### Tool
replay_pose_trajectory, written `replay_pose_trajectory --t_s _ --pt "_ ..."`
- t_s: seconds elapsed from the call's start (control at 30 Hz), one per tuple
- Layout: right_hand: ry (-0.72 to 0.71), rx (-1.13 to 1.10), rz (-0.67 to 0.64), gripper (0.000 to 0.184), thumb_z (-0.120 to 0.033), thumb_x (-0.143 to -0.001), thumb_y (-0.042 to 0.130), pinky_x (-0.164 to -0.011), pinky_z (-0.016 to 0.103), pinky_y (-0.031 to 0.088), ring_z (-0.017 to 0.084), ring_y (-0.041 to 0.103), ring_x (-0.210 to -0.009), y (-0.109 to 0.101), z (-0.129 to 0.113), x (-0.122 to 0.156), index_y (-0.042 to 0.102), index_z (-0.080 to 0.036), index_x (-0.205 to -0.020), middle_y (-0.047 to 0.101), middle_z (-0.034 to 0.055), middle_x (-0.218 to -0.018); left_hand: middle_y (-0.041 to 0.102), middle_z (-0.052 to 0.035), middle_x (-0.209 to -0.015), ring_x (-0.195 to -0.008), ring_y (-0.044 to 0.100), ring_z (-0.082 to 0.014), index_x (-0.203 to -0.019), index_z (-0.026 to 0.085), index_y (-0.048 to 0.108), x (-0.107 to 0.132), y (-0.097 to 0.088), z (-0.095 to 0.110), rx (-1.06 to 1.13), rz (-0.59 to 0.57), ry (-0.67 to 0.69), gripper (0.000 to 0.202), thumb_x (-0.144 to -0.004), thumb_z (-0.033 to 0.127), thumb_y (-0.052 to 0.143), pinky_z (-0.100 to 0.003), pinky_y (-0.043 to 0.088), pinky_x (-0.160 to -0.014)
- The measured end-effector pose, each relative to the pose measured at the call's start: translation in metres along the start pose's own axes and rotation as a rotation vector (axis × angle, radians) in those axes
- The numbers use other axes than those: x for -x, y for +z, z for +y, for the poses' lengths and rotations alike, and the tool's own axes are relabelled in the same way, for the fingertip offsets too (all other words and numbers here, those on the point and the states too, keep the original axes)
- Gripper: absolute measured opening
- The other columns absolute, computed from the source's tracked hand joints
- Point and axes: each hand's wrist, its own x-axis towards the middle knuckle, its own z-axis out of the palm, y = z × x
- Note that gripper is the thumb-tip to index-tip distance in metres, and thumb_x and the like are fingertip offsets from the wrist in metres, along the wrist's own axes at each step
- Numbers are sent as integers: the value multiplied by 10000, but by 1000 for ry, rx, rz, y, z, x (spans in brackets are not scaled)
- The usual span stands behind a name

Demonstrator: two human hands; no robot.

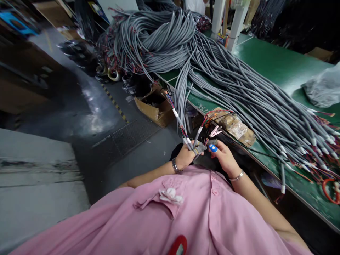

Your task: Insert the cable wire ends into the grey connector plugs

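Observation:
My left hand (187, 156) wraps around several grey multi-core cables (196, 137). Their white-banded ends fan out into thin coloured wires (183, 131) above the fist. My right hand (224, 157) is closed in a pinch just beside it, a blue cover on the thumb and a grey one on a finger. Short coloured wire ends (205, 141) stick up between the two hands. Whatever lies inside the right pinch is too small to make out. A pale pink clip (215, 131) is just above the right fingertips, at the bench edge.
A large heap of grey cables (170, 42) spreads across the green bench (265, 60). On its near edge rests a taped brown bundle (236, 129). A cardboard box (155, 108) stands on the floor below. Orange-handled tool (328, 196) and plastic bag (324, 86) lie at right.

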Motion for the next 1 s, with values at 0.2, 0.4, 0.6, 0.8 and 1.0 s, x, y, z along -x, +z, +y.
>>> replay_pose_trajectory --t_s 0.2,0.4,0.6,0.8,1.0 --pt "-15 -96 3 238 -410 -746 725 -530 247 403 115 503 -564 17 -17 -5 619 -197 -758 602 -11 -655 610 -7 -595 -541 489 -94 -682 131 662 3 0 8 -107 -151 9 295 -704 411 752 -223 381 -537" --pt "57 -183 97 202 -354 -734 734 -508 224 353 89 439 -535 15 -5 -7 618 -189 -734 546 -35 -620 621 -19 -568 -514 521 -94 -633 135 653 3 1 12 -69 -17 14 318 -746 426 712 -220 395 -514" --pt "-40 -76 60 195 -366 -761 716 -563 243 395 112 483 -603 17 -8 6 634 -193 -730 586 -14 -664 658 -37 -605 -504 589 -112 -720 129 675 -1 5 8 150 152 -81 285 -709 404 745 -200 344 -426" --pt "-49 6 48 224 -415 -779 689 -612 262 431 135 526 -662 12 -8 6 641 -197 -770 628 6 -737 623 -16 -549 -456 551 -94 -680 125 653 -2 4 11 179 140 -115 304 -671 405 772 -206 396 -434" --pt "21 -65 1 331 -476 -783 664 -604 268 450 171 580 -745 12 -14 -3 661 -220 -992 669 49 -857 613 -14 -534 -448 547 -94 -646 127 620 -2 7 12 154 72 -163 333 -663 425 770 -211 429 -449"
